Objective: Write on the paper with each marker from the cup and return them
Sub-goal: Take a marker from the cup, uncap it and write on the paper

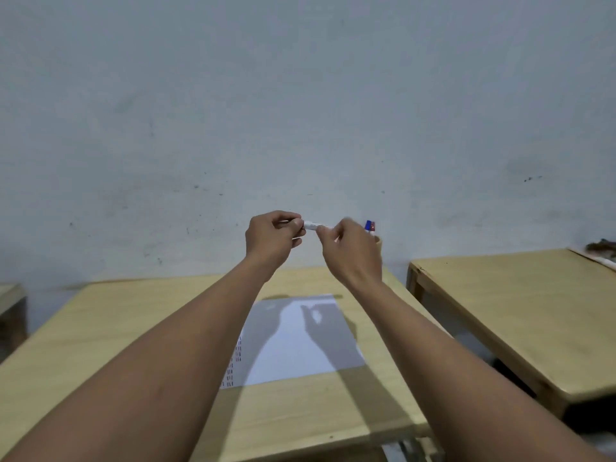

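Observation:
Both hands are raised above the wooden table [133, 328], holding one white marker [311, 225] level between them. My left hand [271, 240] grips its left end and my right hand [350, 251] pinches its right end. The marker's cap and tip are hidden by the fingers. Behind my right hand the cup [378, 243] is mostly hidden; a blue marker top [368, 225] and a red one [373, 226] stick out of it. A white sheet of paper [300, 341] lies on the table below, with rows of short red and dark marks along its left edge.
A second wooden table [500, 311] stands to the right across a narrow gap. Part of another piece of furniture [11, 311] shows at the far left. A plain grey wall [300, 111] runs behind the tables.

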`<state>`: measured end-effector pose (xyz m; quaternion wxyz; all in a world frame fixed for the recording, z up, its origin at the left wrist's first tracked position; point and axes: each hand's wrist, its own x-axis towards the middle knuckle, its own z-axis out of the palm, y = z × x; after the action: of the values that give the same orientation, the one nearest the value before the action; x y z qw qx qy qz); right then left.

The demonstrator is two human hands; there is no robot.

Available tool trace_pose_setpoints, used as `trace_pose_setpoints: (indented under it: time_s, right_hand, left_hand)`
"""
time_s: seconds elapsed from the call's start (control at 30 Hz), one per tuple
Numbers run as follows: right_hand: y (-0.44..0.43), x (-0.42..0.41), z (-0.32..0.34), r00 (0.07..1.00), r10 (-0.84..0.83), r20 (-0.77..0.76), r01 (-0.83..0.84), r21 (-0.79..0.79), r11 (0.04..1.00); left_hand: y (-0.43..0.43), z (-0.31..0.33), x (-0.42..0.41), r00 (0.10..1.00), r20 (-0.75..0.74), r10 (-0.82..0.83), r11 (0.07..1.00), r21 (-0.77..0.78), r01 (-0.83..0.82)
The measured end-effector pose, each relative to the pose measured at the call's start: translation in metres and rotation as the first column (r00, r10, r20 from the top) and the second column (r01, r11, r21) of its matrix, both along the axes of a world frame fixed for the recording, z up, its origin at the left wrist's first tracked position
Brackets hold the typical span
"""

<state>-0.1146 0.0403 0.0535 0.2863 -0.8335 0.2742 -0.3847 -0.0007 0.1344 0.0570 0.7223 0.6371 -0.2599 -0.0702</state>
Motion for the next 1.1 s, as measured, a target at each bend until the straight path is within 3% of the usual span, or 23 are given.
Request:
trace_pose_setpoints:
  time_s: [0.03,0.07,0.1,0.17,0.23,0.47,0.57,0.77,0.87,1.1]
  right_hand:
    - [0.009,0.003,-0.003,0.998,0.056,0.016,-0.059,0.229,0.972]
    - [0.016,0.006,-0.005,0.989,0.123,0.081,-0.147,0.490,0.859]
    - [0.021,0.009,-0.007,0.970,0.157,0.186,-0.243,0.693,0.679]
    - [0.026,0.017,-0.011,0.908,0.139,0.396,-0.418,0.822,0.387]
    - [0.032,0.024,-0.015,0.860,0.094,0.502,-0.506,0.812,0.292]
    - [0.061,0.045,-0.025,0.796,0.071,0.601,-0.590,0.745,0.312]
    - [0.066,0.050,-0.031,0.814,0.085,0.575,-0.566,0.751,0.340]
    - [0.075,0.056,-0.049,0.876,0.206,0.436,-0.480,0.748,0.457]
    - [0.080,0.058,-0.061,0.883,0.258,0.392,-0.469,0.737,0.486]
    - [0.084,0.064,-0.083,0.883,0.358,0.304,-0.462,0.695,0.550]
  left_hand:
    - [0.006,0.000,0.000,1.000,-0.005,-0.011,1.000,-0.003,0.011]
    - [0.011,-0.001,-0.001,1.000,-0.006,-0.030,1.000,0.008,0.030]
    - [0.017,-0.002,-0.001,0.999,-0.002,-0.052,0.998,0.034,0.052]
    - [0.028,-0.005,0.000,0.996,0.017,-0.092,0.990,0.109,0.090]
    - [0.039,-0.008,0.004,0.995,0.024,-0.099,0.984,0.154,0.094]
    - [0.072,-0.015,0.019,0.999,-0.021,-0.038,0.980,0.196,0.042]
    - [0.092,-0.021,0.033,1.000,0.006,0.012,0.957,0.289,-0.013]
    - [0.139,-0.062,0.057,0.934,0.255,0.251,0.769,0.533,-0.352]
    - [0.156,-0.086,0.062,0.906,0.333,0.262,0.680,0.603,-0.418]
    - [0.160,-0.123,0.061,0.869,0.403,0.288,0.589,0.641,-0.492]
